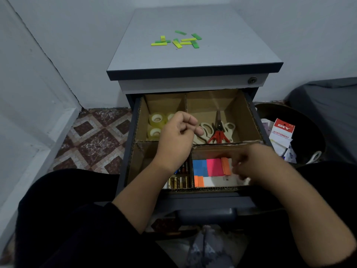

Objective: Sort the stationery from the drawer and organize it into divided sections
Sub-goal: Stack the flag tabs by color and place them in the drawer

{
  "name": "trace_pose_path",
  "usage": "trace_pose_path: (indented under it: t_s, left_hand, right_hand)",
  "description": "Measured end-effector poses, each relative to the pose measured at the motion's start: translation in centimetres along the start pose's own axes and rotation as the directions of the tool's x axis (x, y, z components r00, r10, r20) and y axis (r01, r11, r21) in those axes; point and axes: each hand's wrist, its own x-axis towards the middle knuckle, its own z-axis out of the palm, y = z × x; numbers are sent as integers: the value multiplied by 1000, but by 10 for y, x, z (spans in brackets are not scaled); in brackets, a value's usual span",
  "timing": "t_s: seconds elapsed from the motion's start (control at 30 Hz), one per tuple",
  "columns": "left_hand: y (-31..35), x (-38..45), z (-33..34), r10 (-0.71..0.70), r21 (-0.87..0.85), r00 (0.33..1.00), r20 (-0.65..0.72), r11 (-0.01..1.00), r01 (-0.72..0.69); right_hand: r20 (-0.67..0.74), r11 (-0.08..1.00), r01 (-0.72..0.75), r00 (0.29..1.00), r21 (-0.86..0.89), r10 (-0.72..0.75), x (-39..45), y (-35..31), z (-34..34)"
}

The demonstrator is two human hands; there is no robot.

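The open drawer [258,132] holds a cardboard divider with four sections. Clear tape rolls [156,119] lie in the back left section and scissors [219,130] in the back right. Batteries [178,181] fill the front left section. Blue, pink and orange sticky notes [209,167] sit in the front right one. My left hand [176,139] hovers over the middle of the drawer, fingers loosely curled, holding nothing I can see. My right hand [251,163] is blurred inside the front right section, fingers down at the notes; whether it holds one is unclear. Green and yellow sticky strips [178,40] lie scattered on the cabinet top.
The grey cabinet top [212,55] rises behind the drawer. A dark bin [313,136] at the right holds a stationery packet [282,130] and paper scraps. A wall stands at the left, with patterned floor tiles [96,140] below it. My knees flank the drawer.
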Motion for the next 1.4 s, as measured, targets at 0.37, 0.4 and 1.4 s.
trace_pose_path:
  t_s: [0.37,0.4,1.4]
  left_hand:
    - [-2,-17,14,18,406,830,557,867,-291]
    - [-2,-17,16,-13,473,801,599,812,-341]
    - [-2,-16,23,-133,669,719,682,512,-539]
  right_hand:
    - [-206,999,-30,978,-44,20,21,11,17]
    - [-211,999,-15,978,-46,5,23,10,20]
    - [-168,993,-107,979,47,113,45,20,28]
